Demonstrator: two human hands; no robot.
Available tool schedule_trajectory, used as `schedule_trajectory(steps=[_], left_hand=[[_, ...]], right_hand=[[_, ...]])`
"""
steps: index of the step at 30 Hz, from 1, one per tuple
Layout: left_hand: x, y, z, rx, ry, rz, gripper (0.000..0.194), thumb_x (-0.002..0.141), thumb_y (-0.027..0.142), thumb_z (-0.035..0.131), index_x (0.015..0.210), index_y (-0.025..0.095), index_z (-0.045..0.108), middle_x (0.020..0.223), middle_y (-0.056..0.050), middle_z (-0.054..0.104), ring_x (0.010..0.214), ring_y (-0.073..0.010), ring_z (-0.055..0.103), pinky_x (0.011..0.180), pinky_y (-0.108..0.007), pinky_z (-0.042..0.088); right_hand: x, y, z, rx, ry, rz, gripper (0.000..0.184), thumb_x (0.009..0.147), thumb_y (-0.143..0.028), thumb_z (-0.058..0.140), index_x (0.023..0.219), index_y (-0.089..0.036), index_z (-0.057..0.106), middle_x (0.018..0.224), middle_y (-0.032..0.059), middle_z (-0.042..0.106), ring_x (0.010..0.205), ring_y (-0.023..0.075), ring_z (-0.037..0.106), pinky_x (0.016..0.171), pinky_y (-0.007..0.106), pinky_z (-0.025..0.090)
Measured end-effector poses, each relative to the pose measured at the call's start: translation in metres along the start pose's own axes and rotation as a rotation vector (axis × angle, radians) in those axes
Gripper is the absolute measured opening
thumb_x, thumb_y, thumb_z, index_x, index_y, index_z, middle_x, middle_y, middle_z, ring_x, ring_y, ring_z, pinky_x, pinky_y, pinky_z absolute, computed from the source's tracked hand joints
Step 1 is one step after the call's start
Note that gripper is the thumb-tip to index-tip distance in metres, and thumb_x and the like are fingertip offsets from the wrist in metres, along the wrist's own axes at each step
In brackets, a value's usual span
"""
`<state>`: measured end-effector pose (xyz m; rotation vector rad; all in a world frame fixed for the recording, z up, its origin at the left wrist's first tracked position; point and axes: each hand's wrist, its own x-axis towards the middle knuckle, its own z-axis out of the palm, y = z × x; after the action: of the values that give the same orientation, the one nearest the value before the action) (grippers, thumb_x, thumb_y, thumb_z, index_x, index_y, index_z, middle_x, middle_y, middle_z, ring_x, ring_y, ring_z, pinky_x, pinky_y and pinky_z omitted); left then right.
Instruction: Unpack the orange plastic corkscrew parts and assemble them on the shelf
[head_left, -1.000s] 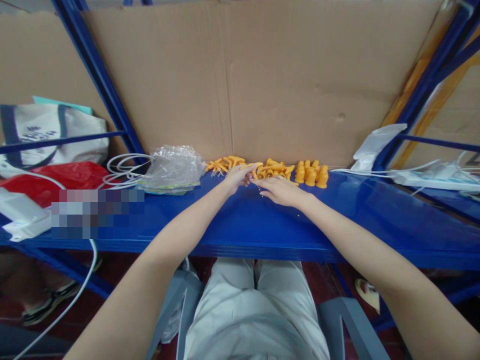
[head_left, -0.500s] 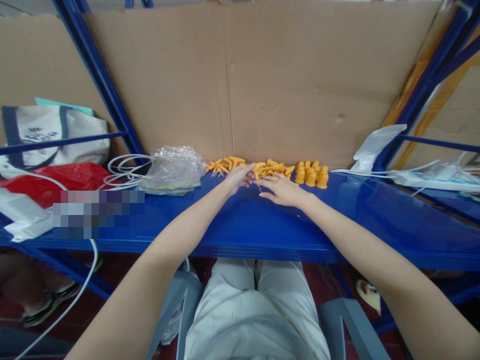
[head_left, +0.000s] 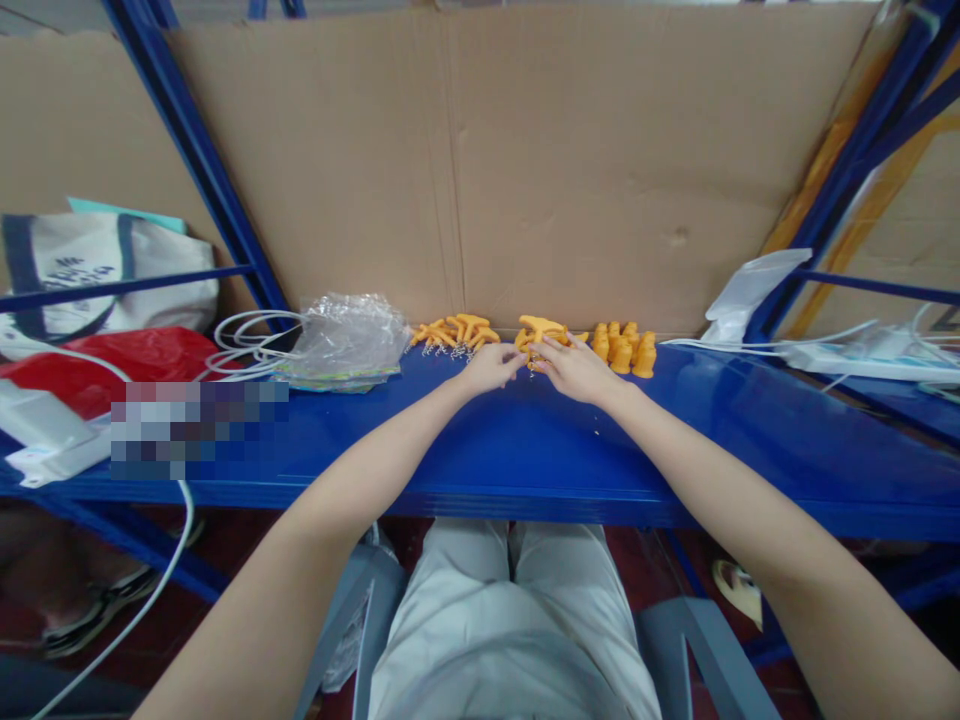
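Between my hands, near the back of the blue table, is a corkscrew (head_left: 541,325) with an orange T-shaped handle. It stands roughly upright, and a bit of its metal spiral shows below my fingers. My left hand (head_left: 491,370) is closed, its fingertips pinching at the corkscrew's left side. From the right, my right hand (head_left: 577,370) closes its fingers over the lower part, hiding much of it. More orange corkscrews (head_left: 450,330) lie in a heap left of my hands. Several orange bottle-shaped pieces (head_left: 621,350) stand upright on the right. Other orange parts behind my right hand are mostly covered.
Clear plastic bags (head_left: 349,340) and a coiled white cable (head_left: 247,345) lie on the left, near a red bag (head_left: 150,355) and a canvas bag (head_left: 165,270). A white power strip (head_left: 862,360) is at right. Cardboard (head_left: 570,160) backs the blue table (head_left: 525,440).
My hands have shifted slightly right and drawn together. The orange handle has swung into an upright T above my fingers. My right hand's fingers, earlier stretched out, have curled in.
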<state>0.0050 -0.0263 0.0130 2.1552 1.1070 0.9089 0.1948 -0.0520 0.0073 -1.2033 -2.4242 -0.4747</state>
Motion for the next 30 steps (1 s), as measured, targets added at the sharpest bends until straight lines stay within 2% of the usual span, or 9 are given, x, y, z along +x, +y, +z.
schedule_trajectory(steps=[4,8,17,23,30], left_hand=[[-0.001,0.000,0.006,0.019,-0.080,0.109,0.024,0.094,0.023,0.056,0.073,0.013,0.063,0.057,0.003,0.061,0.039,-0.0045,0.050,0.046,-0.016,0.043],[-0.001,0.000,0.009,-0.018,-0.102,0.130,0.023,0.091,0.026,0.061,0.073,0.013,0.063,0.058,0.003,0.062,0.040,-0.0041,0.050,0.044,-0.015,0.043],[-0.004,0.010,0.010,-0.155,-0.087,-0.034,0.007,0.090,0.015,0.064,0.085,0.012,0.065,0.060,0.004,0.064,0.037,-0.0030,0.050,0.039,-0.014,0.040],[-0.002,0.011,0.009,-0.292,-0.012,-0.062,0.009,0.091,0.011,0.064,0.082,0.012,0.062,0.058,0.005,0.063,0.038,-0.0031,0.051,0.039,-0.014,0.040],[-0.001,0.012,0.004,-0.405,0.081,-0.126,0.015,0.092,0.007,0.061,0.079,0.013,0.059,0.056,0.005,0.063,0.036,-0.0032,0.049,0.039,-0.015,0.039]], right_hand=[[-0.001,0.001,0.000,0.010,-0.043,0.030,0.047,0.099,-0.018,0.037,0.142,-0.012,0.055,0.146,0.0184,0.057,0.144,0.0290,0.045,0.120,0.059,0.030],[0.000,-0.002,0.001,0.010,-0.044,0.014,0.050,0.097,-0.016,0.037,0.144,-0.014,0.054,0.147,0.0167,0.056,0.145,0.0291,0.043,0.121,0.060,0.027],[0.000,0.001,0.007,0.008,-0.077,0.030,0.052,0.097,-0.018,0.039,0.147,-0.013,0.051,0.151,0.0159,0.053,0.148,0.0271,0.039,0.122,0.054,0.027],[-0.001,0.005,0.010,0.077,-0.035,0.047,0.063,0.096,-0.020,0.043,0.159,-0.019,0.034,0.158,0.0120,0.044,0.149,0.0280,0.037,0.122,0.058,0.026],[-0.003,0.008,0.006,0.120,-0.057,0.113,0.068,0.096,-0.024,0.046,0.162,-0.023,0.027,0.165,0.0085,0.032,0.152,0.0270,0.030,0.121,0.056,0.029]])
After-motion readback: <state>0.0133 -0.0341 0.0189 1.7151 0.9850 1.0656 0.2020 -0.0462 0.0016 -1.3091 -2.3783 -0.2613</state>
